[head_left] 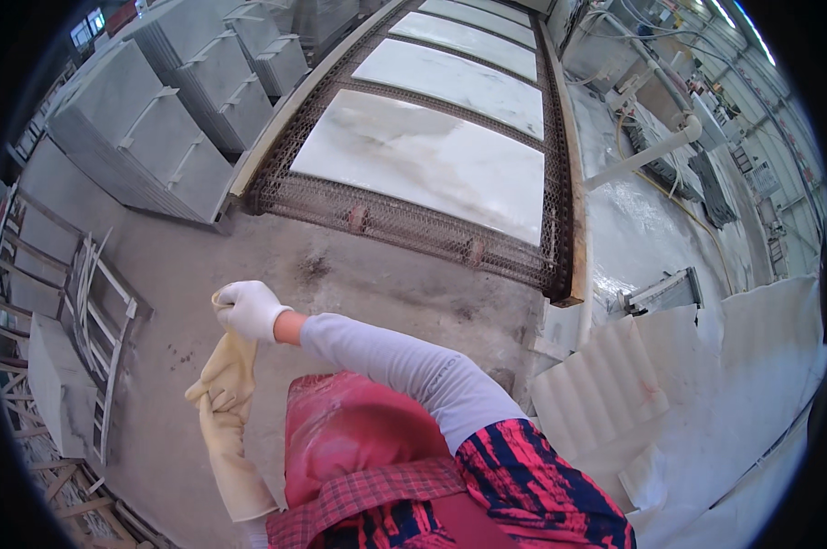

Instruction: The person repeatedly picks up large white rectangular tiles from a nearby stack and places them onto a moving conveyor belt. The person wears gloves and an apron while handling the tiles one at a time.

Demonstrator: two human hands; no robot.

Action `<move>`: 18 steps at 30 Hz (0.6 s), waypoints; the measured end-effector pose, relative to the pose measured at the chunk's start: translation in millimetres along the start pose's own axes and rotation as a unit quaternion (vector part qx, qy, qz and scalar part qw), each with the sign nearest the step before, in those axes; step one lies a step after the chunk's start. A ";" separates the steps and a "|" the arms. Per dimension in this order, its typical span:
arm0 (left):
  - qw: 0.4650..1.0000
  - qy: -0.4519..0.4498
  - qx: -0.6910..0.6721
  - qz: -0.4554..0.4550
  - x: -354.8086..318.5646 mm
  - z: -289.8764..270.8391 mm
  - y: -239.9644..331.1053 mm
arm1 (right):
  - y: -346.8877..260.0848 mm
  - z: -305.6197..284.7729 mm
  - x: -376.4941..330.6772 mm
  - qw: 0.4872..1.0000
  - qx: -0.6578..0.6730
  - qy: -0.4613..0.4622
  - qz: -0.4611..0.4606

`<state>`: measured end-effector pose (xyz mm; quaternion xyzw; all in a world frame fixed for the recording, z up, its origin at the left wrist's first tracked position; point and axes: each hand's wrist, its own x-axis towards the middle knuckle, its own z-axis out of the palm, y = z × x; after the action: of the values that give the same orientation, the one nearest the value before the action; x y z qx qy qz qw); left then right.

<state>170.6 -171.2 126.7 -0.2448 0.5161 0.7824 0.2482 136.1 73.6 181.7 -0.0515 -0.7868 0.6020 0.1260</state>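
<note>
Low at the left, above the dusty concrete floor (359, 274): right hand (249, 309) in a thin white glove, reached across the body, fingers closed around the cuff of a yellow rubber glove (229, 361). Below it, left hand (220, 403) inside that yellow glove, arm pointing up from the lower edge, fingers loosely bent, holding nothing else. Both hands close together, joined by the glove between them. White sleeve on the right forearm, red apron (349, 439) and red patterned clothing under it.

Further up, in the middle: long metal mesh conveyor (404, 224), carrying pale marble slabs (432, 156) one after another, flat, each inside the mesh border. At the upper left, stacks of grey tiles (157, 128) standing on edge, tied with white straps. At the far left, metal racks (93, 311), partly with slabs leaning in them. At the right, white corrugated sheets (697, 366) on the floor, well apart from the hands, and a white pipe (642, 156) above wet ground.
</note>
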 end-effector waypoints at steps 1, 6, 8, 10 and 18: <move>1.000 -0.002 -0.007 0.000 -9.9 10.0 0.2 | 2.2 1.3 1.2 1.000 0.009 -0.004 0.029; 0.977 0.082 0.180 0.081 -35.5 30.4 4.1 | -14.6 -6.8 9.1 0.947 0.220 -0.020 0.232; 0.961 0.122 0.226 0.106 -38.0 35.1 5.0 | -18.3 -11.7 11.4 0.928 0.280 -0.012 0.245; 0.949 0.144 0.247 0.132 -37.4 32.9 1.1 | -18.7 -14.5 13.3 0.909 0.334 0.001 0.250; 0.943 -0.019 0.255 0.214 -45.5 67.9 -4.2 | 4.4 -0.3 4.4 0.951 0.251 -0.011 0.181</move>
<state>199.2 -112.8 176.4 -0.0421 0.7336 0.6639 0.1388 131.6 76.1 178.1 -0.1531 -0.5891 0.7933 0.0156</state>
